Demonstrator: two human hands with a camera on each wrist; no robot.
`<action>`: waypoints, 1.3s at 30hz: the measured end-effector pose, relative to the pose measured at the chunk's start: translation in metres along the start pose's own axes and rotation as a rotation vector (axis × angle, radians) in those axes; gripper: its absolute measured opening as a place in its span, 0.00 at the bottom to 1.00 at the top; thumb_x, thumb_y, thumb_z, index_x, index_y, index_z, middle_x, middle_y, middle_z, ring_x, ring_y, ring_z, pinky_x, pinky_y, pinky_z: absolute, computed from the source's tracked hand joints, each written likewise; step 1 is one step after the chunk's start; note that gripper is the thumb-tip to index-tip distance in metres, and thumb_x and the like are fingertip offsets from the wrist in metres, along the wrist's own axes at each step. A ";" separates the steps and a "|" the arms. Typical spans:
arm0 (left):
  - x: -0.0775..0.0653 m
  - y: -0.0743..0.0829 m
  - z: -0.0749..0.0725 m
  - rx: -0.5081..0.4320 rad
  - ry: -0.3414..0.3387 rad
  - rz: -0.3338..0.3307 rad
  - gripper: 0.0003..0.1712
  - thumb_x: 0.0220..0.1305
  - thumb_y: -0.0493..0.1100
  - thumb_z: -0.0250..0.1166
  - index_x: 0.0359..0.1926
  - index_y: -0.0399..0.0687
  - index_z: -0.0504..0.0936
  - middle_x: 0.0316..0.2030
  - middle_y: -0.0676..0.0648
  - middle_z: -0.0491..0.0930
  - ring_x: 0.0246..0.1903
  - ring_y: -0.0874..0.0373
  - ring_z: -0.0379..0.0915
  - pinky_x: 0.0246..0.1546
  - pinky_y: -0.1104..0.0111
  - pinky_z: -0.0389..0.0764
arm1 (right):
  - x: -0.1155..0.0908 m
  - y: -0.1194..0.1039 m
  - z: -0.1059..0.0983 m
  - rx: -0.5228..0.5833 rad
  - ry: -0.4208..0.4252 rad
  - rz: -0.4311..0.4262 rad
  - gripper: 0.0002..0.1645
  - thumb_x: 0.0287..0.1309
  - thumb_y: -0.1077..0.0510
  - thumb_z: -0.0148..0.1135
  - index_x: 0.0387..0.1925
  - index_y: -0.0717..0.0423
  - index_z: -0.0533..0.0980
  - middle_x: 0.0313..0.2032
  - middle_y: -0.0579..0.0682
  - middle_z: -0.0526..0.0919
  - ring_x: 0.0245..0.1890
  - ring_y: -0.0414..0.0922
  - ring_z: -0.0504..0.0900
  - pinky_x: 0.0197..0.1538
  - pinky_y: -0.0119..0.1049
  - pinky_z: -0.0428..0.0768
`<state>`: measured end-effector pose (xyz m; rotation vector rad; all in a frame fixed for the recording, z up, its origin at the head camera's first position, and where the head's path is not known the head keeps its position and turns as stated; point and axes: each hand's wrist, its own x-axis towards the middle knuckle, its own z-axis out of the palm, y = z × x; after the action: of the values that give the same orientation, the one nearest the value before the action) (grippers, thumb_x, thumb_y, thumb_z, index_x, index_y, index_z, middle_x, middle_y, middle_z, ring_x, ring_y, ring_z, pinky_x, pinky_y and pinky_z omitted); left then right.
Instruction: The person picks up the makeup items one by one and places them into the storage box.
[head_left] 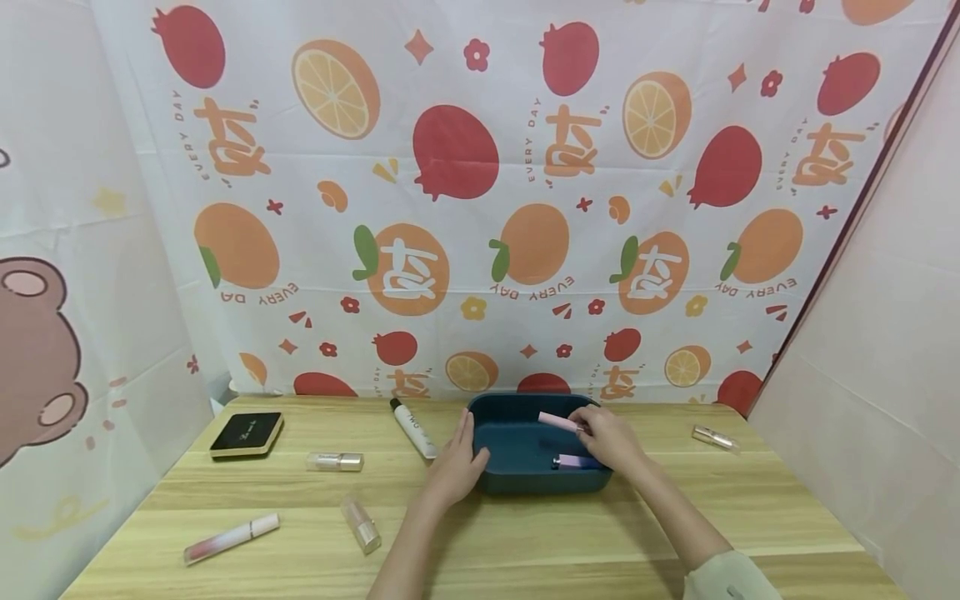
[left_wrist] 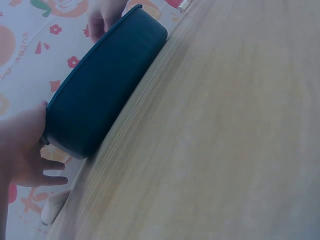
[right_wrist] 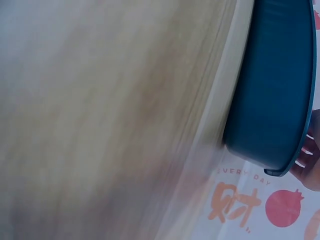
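A dark teal rectangular box (head_left: 525,483) stands on the wooden table. My left hand (head_left: 454,467) rests against its left side, thumb at the rim and the other fingers extended. Over the box's right part, my right hand (head_left: 609,437) pinches a slim pale pink cosmetic tube (head_left: 558,422) by its right end. Below that tube, a pink and dark blue lipstick-like tube (head_left: 576,462) lies inside the box. In the left wrist view the box's outer wall (left_wrist: 107,85) hides its contents. Fingers of my right hand (right_wrist: 311,155) show beyond the box in the right wrist view.
Left of the box lie a white tube with a black cap (head_left: 412,429), a black compact (head_left: 247,435), two clear-and-metallic lipstick tubes (head_left: 335,462) (head_left: 362,525) and a pink-white lip gloss (head_left: 232,539). Another small tube (head_left: 715,438) lies at right. A fruit-print cloth (head_left: 465,250) hangs behind.
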<state>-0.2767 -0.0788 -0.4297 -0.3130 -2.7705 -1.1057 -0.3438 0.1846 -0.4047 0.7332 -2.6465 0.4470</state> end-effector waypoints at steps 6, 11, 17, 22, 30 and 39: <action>0.000 0.000 0.001 -0.001 -0.002 0.002 0.37 0.67 0.48 0.48 0.69 0.34 0.46 0.70 0.40 0.41 0.61 0.38 0.54 0.57 0.50 0.59 | 0.001 0.000 0.001 0.004 -0.014 -0.005 0.08 0.49 0.65 0.65 0.34 0.55 0.80 0.27 0.44 0.75 0.24 0.41 0.69 0.29 0.36 0.73; 0.001 -0.001 0.002 -0.007 -0.010 0.005 0.37 0.67 0.47 0.48 0.69 0.34 0.46 0.70 0.40 0.41 0.62 0.38 0.53 0.57 0.50 0.59 | 0.001 0.000 0.002 -0.005 -0.018 -0.018 0.07 0.50 0.65 0.65 0.33 0.55 0.80 0.26 0.43 0.75 0.24 0.40 0.68 0.29 0.35 0.72; 0.000 0.000 0.001 -0.016 -0.013 0.003 0.37 0.67 0.48 0.48 0.69 0.34 0.46 0.70 0.40 0.41 0.62 0.38 0.52 0.57 0.49 0.60 | 0.001 0.000 0.003 0.003 -0.056 -0.004 0.06 0.50 0.65 0.65 0.33 0.56 0.80 0.28 0.44 0.76 0.25 0.41 0.70 0.32 0.36 0.74; 0.000 0.000 0.001 -0.015 -0.012 0.000 0.37 0.68 0.49 0.48 0.69 0.35 0.45 0.70 0.40 0.40 0.62 0.38 0.52 0.57 0.49 0.60 | 0.002 0.000 0.004 0.010 -0.081 0.005 0.06 0.51 0.65 0.64 0.34 0.57 0.80 0.29 0.46 0.77 0.27 0.42 0.71 0.35 0.38 0.75; 0.001 0.001 0.000 -0.018 -0.005 -0.004 0.37 0.68 0.48 0.49 0.69 0.34 0.46 0.70 0.40 0.41 0.62 0.38 0.53 0.57 0.49 0.59 | 0.004 0.001 0.007 -0.010 -0.090 -0.010 0.06 0.51 0.65 0.64 0.33 0.57 0.80 0.27 0.43 0.76 0.26 0.41 0.70 0.34 0.38 0.75; 0.003 -0.001 0.000 -0.016 -0.005 -0.006 0.37 0.68 0.48 0.49 0.69 0.34 0.45 0.70 0.40 0.40 0.61 0.37 0.53 0.56 0.48 0.59 | 0.006 0.003 0.011 -0.043 -0.095 -0.036 0.05 0.50 0.65 0.64 0.32 0.56 0.80 0.26 0.43 0.75 0.25 0.40 0.70 0.32 0.36 0.74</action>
<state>-0.2799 -0.0791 -0.4297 -0.3097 -2.7702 -1.1314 -0.3525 0.1802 -0.4124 0.8054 -2.7170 0.3520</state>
